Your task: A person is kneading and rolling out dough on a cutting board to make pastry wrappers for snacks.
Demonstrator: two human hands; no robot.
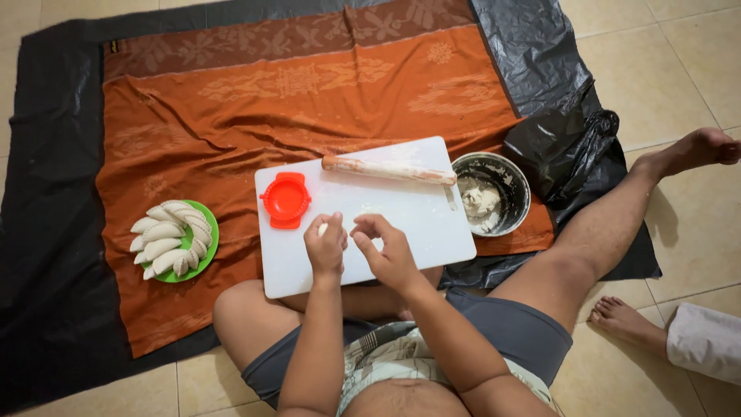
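Both forearms rise from the bottom edge to a white cutting board [401, 212], which lies across the seated person's lap and onto an orange patterned cloth [231, 116]. Left hand [325, 245] has its fingers curled shut around a small pale lump of dough [323, 228] — only a sliver shows above the knuckles, so its long axis and heading cannot be told. Right hand [390, 249] sits just beside it at 3 o'clock, thumb and forefinger pinched together, the rest loosely bent; whether they touch the dough cannot be told.

At 10 o'clock from the hands a red round dumpling press [285, 200] lies closed on the board. At 12 to 1 o'clock a wooden rolling pin [388, 170] lies along the board's far edge — long axis running roughly 9 to 3, its right end tipped slightly nearer. A metal bowl [494, 193] with dough sits at 2 o'clock, touching the board. Well apart at 9 o'clock, a green plate [208, 232] carries folded white dumplings [170, 235].
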